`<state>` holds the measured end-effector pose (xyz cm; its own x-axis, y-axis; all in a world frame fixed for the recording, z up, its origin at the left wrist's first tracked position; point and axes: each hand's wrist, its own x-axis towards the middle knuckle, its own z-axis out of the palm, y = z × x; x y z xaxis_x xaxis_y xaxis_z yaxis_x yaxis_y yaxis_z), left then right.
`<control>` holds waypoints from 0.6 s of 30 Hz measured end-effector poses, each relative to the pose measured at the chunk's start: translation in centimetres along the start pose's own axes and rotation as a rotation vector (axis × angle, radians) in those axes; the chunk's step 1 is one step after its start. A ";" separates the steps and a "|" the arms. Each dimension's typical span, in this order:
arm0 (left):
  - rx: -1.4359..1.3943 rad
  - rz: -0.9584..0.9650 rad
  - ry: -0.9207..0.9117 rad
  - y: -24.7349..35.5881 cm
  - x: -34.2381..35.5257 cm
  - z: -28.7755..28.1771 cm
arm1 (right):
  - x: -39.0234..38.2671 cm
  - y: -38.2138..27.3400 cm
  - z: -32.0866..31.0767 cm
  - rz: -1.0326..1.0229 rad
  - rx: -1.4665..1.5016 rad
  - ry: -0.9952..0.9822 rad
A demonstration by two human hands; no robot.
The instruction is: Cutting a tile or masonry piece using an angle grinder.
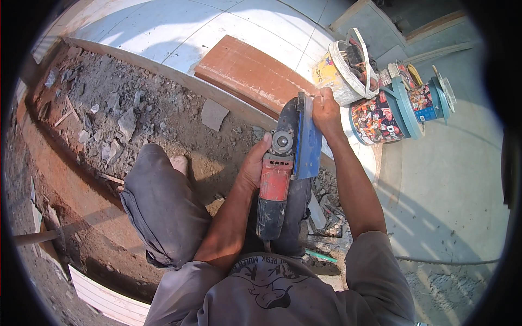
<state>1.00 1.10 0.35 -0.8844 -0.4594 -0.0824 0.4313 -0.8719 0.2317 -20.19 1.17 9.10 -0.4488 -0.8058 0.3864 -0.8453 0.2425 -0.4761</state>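
A red and black angle grinder (274,179) lies lengthwise in front of my body, its round metal spindle part facing up. My left hand (254,163) is wrapped round its left side, with the thumb near the gear head. Along the grinder's right side stands a blue flat plate (310,144) with a straight lower edge. My right hand (327,113) is closed on the plate's upper right edge, fingers bent. How the plate meets the grinder is partly hidden. The cord end points toward my shirt, between my knees.
Reddish-brown boards (253,70) lie on white tiles (190,27) ahead. A dirty white bucket (343,76) and patterned teal-rimmed buckets (380,117) stand at the right. Broken rubble (122,117) covers the sunken strip at the left. A pale board (106,296) lies low left.
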 end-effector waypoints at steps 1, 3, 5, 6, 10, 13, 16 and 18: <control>0.000 0.000 0.001 0.0 0.0 0.1 | 0.1 -0.2 -0.1 0.000 0.000 -0.001; 0.014 0.004 0.031 0.1 0.0 0.4 | 0.2 -0.4 -0.2 0.038 -0.014 -0.014; -0.004 0.003 0.045 0.0 0.0 1.2 | 0.3 0.4 -0.2 0.012 -0.018 -0.004; -0.021 0.002 0.061 0.0 0.1 1.4 | 0.4 0.9 -0.3 -0.013 -0.021 0.005; 0.018 0.001 0.019 0.1 0.1 0.3 | 0.8 -0.5 -0.8 -0.067 -0.086 0.028; 0.016 0.007 0.017 0.0 0.1 0.4 | 1.6 -2.7 -2.9 -0.099 0.007 0.063; 0.010 -0.001 0.016 -0.1 0.2 0.5 | 1.7 -7.4 -5.2 -0.311 0.011 0.056; -0.016 -0.010 -0.069 0.2 -0.2 0.3 | 0.9 -11.1 -6.5 -0.419 -0.033 -0.109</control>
<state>1.21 1.03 0.68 -0.8986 -0.4385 -0.0173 0.4249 -0.8792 0.2155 -13.16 1.26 19.89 -0.0334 -0.8902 0.4544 -0.9575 -0.1018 -0.2698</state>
